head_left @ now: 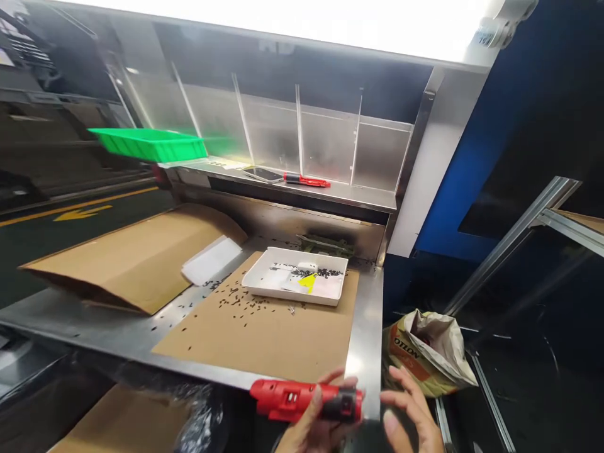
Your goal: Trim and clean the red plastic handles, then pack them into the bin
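My left hand [317,423] is at the bottom edge, fingers wrapped round a red and black power tool [289,399] held level just below the front edge of the steel bench [368,327]. Right beside the tool's black end, my right hand [409,409] has its fingers spread and holds nothing. A sheet of brown cardboard [264,336] lies on the bench above the tool, sprinkled with small black screws [238,302]. On its far end sits a white tray [264,267] with more screws and a yellow tag inside.
A larger folded cardboard piece [127,261] with a white sheet [211,259] lies at left. A green tray [150,145] sticks out from the upper shelf, where a red pen-like tool [306,181] lies. A crumpled open bag [431,352] sits right of the bench.
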Demonstrator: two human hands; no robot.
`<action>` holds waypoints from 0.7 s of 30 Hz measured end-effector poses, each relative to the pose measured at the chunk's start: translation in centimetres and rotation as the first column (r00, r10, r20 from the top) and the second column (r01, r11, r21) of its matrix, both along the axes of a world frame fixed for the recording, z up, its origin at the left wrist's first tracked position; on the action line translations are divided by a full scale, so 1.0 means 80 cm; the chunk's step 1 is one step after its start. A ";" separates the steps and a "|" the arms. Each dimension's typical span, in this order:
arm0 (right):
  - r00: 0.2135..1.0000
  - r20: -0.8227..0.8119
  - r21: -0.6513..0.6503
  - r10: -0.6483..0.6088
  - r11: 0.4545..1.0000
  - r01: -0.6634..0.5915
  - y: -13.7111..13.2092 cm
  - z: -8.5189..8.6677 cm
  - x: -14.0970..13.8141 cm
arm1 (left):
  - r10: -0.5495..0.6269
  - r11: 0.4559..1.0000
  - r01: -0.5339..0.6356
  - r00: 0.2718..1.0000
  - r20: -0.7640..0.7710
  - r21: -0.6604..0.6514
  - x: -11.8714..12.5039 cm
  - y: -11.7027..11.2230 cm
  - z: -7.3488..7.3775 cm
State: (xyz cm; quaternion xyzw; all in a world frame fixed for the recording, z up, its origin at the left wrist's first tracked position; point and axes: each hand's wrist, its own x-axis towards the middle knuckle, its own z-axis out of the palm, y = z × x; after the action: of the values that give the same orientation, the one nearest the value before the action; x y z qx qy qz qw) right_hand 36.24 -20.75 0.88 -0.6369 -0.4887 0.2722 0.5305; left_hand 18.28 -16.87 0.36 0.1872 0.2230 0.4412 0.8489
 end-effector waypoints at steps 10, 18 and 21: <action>0.993 -0.092 -0.158 0.078 0.983 -0.092 0.094 0.012 -0.151 | -0.107 0.994 0.108 0.992 0.062 -0.027 -0.096 0.091 -0.001; 0.966 -0.240 -0.157 0.097 0.978 -0.137 0.171 0.001 -0.230 | -0.118 0.993 0.118 0.993 0.022 0.000 -0.175 0.162 -0.013; 0.958 -0.259 -0.164 0.125 0.971 -0.171 0.191 0.001 -0.249 | -0.115 0.993 0.115 0.993 0.024 -0.002 -0.200 0.180 -0.017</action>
State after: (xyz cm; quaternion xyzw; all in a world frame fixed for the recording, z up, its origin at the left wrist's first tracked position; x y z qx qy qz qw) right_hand 16.28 -5.45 0.97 -0.6060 -0.4382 0.4324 0.5037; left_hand 2.32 -2.48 -0.97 0.1934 0.2025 0.3932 0.8758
